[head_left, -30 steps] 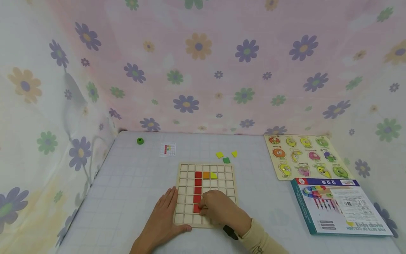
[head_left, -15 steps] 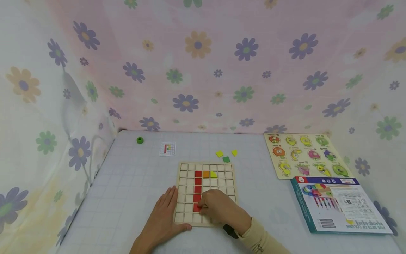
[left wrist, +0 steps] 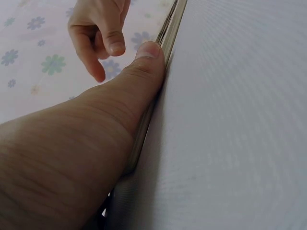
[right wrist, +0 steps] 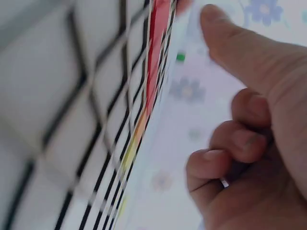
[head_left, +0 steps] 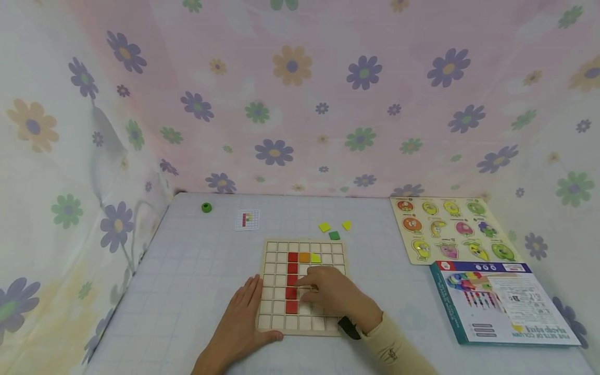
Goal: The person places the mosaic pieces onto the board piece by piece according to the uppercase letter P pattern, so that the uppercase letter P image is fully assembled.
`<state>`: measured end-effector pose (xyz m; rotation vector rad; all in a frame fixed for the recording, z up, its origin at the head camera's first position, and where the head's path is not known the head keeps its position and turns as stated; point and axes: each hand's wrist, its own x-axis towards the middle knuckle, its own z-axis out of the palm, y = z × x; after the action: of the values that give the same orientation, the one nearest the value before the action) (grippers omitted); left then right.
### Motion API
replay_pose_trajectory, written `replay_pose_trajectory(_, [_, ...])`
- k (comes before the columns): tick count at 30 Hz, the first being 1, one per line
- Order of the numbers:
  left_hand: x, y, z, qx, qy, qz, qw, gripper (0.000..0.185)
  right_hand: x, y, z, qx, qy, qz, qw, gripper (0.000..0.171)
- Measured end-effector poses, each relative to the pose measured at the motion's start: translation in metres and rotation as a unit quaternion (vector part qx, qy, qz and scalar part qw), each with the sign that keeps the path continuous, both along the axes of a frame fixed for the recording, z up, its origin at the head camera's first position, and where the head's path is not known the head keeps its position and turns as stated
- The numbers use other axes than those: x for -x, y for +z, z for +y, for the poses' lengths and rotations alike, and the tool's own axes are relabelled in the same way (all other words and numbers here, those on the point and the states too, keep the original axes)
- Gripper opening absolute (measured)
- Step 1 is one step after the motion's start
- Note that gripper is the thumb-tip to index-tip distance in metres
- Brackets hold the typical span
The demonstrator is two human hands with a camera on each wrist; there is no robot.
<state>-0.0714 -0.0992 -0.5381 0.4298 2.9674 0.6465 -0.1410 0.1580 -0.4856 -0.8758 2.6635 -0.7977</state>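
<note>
Right hand (head_left: 338, 292) now farther up the 5 red tiles (head_left: 291, 280).

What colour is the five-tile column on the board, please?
The column is red, clearest in the head view.

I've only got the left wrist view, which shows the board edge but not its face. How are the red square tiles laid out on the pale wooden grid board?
Observer: Five red square tiles form one straight column on the pale wooden grid board.
Operator: Which of them is the right hand at?
Observer: The middle one: an outstretched fingertip is at its right side, though I can't tell whether it touches.
</note>
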Motion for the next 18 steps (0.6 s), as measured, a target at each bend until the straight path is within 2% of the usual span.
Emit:
replay_pose_trajectory(4, [0.001,0.0,0.0,0.002,0.0,-0.005,1.0,0.129,0.015,0.0,0.023,0.036,-0.061,-0.01,0.997,0.032])
replay_pose_trajectory(9, [0.001,-0.001,0.0,-0.001,0.001,-0.003,1.0,0.129,0.031,-0.001,0.053,0.063,-0.133,-0.01,0.989,0.035])
replay_pose_trajectory(18, [0.0,-0.004,0.0,0.001,0.0,0.024,0.9997,0.131,0.049,-0.014,0.088,0.065,-0.189,0.038,0.979,0.037])
